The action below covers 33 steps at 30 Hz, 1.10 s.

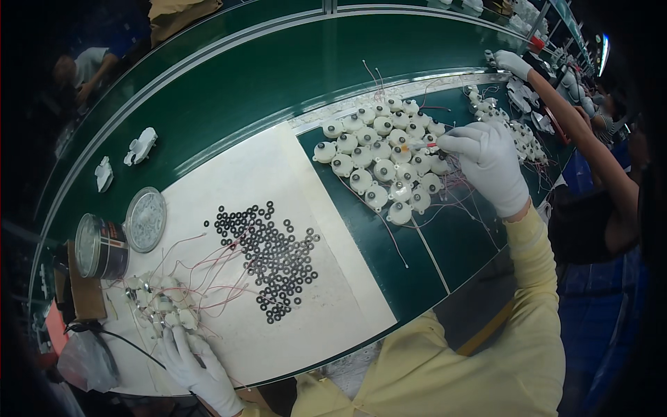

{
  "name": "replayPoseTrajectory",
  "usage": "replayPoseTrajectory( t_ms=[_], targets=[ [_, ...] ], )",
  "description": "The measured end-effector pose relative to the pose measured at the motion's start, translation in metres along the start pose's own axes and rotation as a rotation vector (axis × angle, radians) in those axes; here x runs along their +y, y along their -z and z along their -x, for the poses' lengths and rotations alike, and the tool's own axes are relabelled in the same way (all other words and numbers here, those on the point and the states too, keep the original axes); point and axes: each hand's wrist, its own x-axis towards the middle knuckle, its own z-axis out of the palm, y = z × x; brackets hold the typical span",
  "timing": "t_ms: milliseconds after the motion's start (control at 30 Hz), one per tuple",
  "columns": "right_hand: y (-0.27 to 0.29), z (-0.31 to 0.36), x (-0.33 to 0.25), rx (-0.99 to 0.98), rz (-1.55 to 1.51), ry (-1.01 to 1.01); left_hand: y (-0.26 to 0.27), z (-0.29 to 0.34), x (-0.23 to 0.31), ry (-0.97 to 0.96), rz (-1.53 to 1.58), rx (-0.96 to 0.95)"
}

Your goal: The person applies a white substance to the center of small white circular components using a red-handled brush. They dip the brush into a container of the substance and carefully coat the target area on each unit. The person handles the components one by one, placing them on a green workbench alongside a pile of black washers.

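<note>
My right hand [486,163], in a white glove, is closed round a thin tool [425,145] with a red part and an orange tip. The tip is over a group of round white motors [382,170] with dark centres and thin wires, packed together on the green tabletop. My left hand [198,368], gloved too, lies at the lower left with its fingers stretched out. Its fingertips touch or nearly touch a pile of white motors [165,304] with reddish wires. Many small black rings [278,260] are spread on the white sheet [340,278] between the hands.
A tin can [101,247] and a round lid [146,219] stand left of the sheet, with a clear plastic bag [87,361] nearer. Two white pieces [141,146] lie on the green surface. At far right, a co-worker's gloved hand [513,64] reaches past more motors [517,135].
</note>
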Motion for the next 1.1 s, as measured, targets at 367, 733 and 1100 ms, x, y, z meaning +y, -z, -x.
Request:
replayPoseTrajectory(
  t_ms=[367, 733, 1100],
  targets=[
    [-0.014, 0.002, 0.000, -0.042, -0.013, -0.025, 0.001, -0.001, 0.002, -0.034, -0.046, 0.014],
    [-0.002, -0.001, 0.001, 0.017, -0.029, -0.029, 0.002, -0.002, 0.003, -0.018, -0.054, 0.008],
    [-0.004, 0.006, 0.004, -0.033, 0.009, -0.031, 0.001, -0.002, 0.002, -0.010, -0.053, 0.007]
  ],
)
